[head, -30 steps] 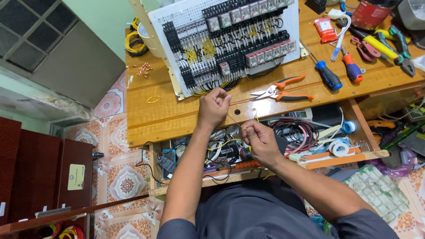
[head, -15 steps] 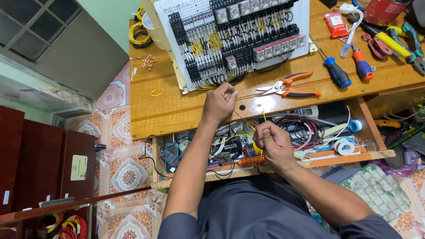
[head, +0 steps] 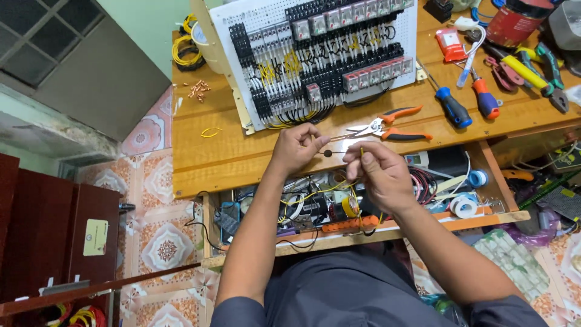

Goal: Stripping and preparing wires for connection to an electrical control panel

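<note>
Just yellow wire [head: 361, 151] pinched between both hands [head: 339, 158].

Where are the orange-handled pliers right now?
The orange-handled pliers lie on the wooden bench, just below the white wiring board and just beyond the right hand.

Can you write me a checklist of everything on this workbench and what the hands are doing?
Surface: wooden bench.
Job's things: thin yellow wire; white wiring panel with relays.
Clutter: orange pliers, screwdrivers, tape rolls, red can.
Hands: left hand pinches the wire; right hand holds its yellow end upright.
Cables: tangled wires in the shelf below; yellow coil.
Surroundings: patterned floor tiles, dark red cabinet.
</note>
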